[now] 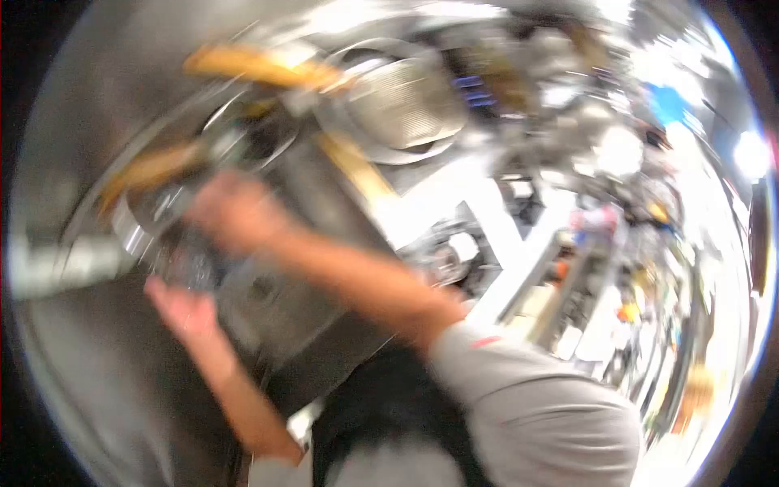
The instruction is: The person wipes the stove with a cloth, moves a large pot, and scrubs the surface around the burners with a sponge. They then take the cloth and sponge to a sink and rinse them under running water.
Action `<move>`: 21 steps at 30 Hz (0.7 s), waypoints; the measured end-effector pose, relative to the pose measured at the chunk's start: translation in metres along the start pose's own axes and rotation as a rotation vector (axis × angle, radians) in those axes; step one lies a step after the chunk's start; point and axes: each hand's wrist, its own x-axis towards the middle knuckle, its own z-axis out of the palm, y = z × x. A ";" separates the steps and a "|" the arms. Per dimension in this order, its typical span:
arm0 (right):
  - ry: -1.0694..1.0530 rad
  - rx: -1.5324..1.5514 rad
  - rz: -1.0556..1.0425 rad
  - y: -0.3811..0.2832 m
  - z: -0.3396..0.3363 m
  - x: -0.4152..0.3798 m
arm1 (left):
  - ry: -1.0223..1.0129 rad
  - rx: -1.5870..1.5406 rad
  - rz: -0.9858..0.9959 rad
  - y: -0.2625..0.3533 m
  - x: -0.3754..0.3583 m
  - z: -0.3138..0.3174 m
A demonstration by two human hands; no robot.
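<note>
Blurrily, the single head view looks down over a steel kitchen counter point(324, 268), with the whole frame smeared by motion. At middle left, the right hand point(231, 213) reaches in from an arm that crosses the frame from a grey sleeve point(535, 406) at lower right. Just below it, at left, the left hand point(180, 312) rises from the bottom edge, palm partly up. Between and beneath both hands sits a dark, glinting object point(191, 260), perhaps a glass or metal container; its shape is too blurred to name. Both hands appear to touch or close around it, but whether the fingers are curled, spread or pinching cannot be told.

Judging from this, the likeliest mishap is a slip: the hands sit close against shiny metal, and a loose hold could let the object drop or knock the round steel rim point(130, 227) beside it.

At upper centre lies a ribbed metal bowl point(406, 101); yellow-brown wooden handles point(260, 66) cross the upper left. Cluttered, bright shelves fill the right side.
</note>
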 end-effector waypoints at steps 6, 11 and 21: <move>-0.107 0.024 0.683 -0.134 0.106 -0.041 | 0.131 0.440 -0.144 -0.057 0.015 0.036; -0.255 0.109 0.835 -0.079 0.038 -0.013 | 0.289 0.541 -0.193 -0.063 0.020 0.032; -0.484 0.935 1.155 -0.004 0.035 -0.022 | 0.374 0.550 -0.372 -0.033 0.058 -0.024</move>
